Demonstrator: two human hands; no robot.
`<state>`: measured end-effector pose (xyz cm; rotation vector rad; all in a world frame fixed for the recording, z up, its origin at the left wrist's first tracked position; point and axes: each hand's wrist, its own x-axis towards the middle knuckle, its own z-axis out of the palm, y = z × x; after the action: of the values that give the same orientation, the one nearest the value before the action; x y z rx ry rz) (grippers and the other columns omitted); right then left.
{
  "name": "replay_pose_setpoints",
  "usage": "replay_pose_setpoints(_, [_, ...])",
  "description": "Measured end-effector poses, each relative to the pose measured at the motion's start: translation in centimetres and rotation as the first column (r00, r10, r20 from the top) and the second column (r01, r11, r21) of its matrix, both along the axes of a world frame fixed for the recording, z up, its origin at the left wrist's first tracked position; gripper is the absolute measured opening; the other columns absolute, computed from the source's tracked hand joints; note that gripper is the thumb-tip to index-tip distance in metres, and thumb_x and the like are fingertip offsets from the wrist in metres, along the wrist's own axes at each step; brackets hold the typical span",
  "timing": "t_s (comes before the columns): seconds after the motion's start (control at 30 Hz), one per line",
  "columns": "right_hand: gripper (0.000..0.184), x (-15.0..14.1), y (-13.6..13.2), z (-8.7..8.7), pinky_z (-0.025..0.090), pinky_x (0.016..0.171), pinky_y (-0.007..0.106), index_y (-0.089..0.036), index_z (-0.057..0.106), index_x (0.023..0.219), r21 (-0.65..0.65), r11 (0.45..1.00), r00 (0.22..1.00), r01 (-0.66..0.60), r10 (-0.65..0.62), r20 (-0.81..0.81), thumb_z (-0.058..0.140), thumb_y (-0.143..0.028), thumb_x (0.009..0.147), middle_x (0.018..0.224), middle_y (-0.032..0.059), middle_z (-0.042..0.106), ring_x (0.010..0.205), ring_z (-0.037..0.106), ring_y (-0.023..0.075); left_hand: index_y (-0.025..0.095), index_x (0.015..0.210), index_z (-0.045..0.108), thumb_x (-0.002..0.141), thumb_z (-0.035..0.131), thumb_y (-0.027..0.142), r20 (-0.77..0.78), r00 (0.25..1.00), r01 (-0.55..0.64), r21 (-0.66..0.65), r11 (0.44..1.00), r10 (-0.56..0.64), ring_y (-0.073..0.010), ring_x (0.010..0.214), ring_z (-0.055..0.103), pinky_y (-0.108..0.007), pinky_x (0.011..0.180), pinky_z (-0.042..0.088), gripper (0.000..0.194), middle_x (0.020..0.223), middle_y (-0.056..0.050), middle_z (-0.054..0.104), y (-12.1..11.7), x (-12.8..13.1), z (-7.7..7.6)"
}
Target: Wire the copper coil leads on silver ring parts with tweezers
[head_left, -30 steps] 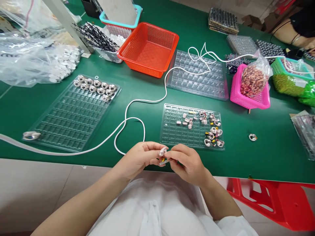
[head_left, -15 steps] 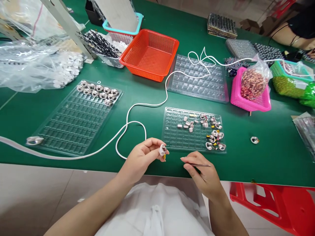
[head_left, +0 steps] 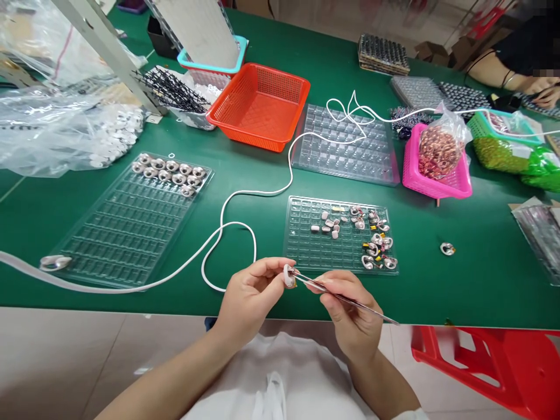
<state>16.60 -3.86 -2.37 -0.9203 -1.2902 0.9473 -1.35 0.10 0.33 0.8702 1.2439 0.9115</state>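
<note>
Filling most of the view: one green tabletop [head_left: 437,291], smooth and faintly glossy. Below its near edge, a pale tiled floor [head_left: 56,361]; at the right, one red plastic stool [head_left: 520,361].

Left hand [head_left: 249,300]: thumb and fingers pinched on one small silvery part [head_left: 287,278], held over the near edge of the table. Right hand [head_left: 354,318]: closed around metal tweezers [head_left: 350,301], their tips at the part (whether they grip anything there is too small to tell).

Clear compartment tray [head_left: 304,251], just beyond the hands: loose pale caps [head_left: 330,223] near its middle, silvery pieces with yellow bits [head_left: 378,251] to the right. Second clear tray [head_left: 118,233], left: rows of silvery rings [head_left: 164,169] at the far end, one more at the near left corner. White cord [head_left: 254,192], looped between the two.

Further back: orange basket [head_left: 280,142]; pink basket [head_left: 411,169] with a bag of coppery pieces [head_left: 441,154]; at the far right, another person's forearm [head_left: 492,70].

Labels: one pale patch [head_left: 520,150] on a bag of yellow-green pieces [head_left: 492,153], any print too small to read.
</note>
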Motion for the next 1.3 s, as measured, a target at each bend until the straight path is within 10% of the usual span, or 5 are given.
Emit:
replay_pose_setpoints(1.0, [0.026,-0.2,0.5,0.3,0.055,0.083,0.045,-0.026,0.070,0.102,-0.016,0.989,0.989,0.148,-0.149,-0.024,0.044,-0.025,0.103,0.091,0.0065,0.066,0.091,0.065,0.0235,0.018,0.085,0.072,0.085,0.065,0.022,-0.039,0.997,0.065,0.075,0.995,-0.062,-0.0133,0.066,0.064,-0.022,0.064,0.055,0.008,0.074,-0.001,0.070,-0.1,0.2,-0.1])
replay_pose_setpoints(1.3, [0.011,-1.5,1.2,0.6,0.045,0.064,0.026,-0.023,0.060,0.101,-0.248,0.969,0.979,-0.023,0.072,0.192,0.062,-0.020,0.091,0.089,0.0008,0.057,0.071,0.051,0.0133,0.020,0.090,0.077,0.085,0.070,0.023,0.008,0.998,0.063,0.124,0.990,-0.065,-0.0174,0.077,0.073,-0.023,0.073,0.059,0.009,0.084,-0.003,0.078,-0.5,1.1,0.2])
